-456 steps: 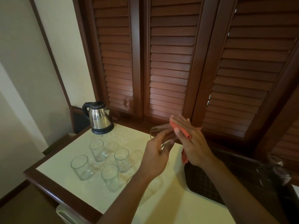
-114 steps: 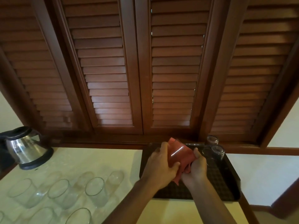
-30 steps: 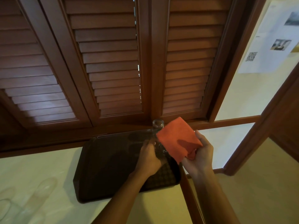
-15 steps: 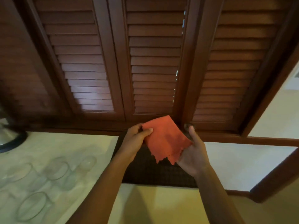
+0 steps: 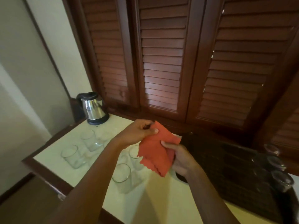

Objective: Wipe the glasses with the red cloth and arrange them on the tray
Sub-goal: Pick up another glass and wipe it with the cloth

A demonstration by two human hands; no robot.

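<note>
view swung left, kettle [image 5: 93, 109] back, both hands still gripping red cloth [image 5: 156, 149]

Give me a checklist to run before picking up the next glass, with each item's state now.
1. Cloth in hand: ok, the left hand pinches its top corner and the right hand grips its lower edge.
2. A hand free to take a glass: not ok, both hold the cloth.
3. Unwiped glasses within reach: ok, several stand on the counter, the nearest glass just below the left forearm.
4. Room on the tray: ok, its wiped glasses sit at the right end only.
5. Kettle out of the way: ok, at the back corner.
6. Cloth clean and dry: cannot tell.
</note>
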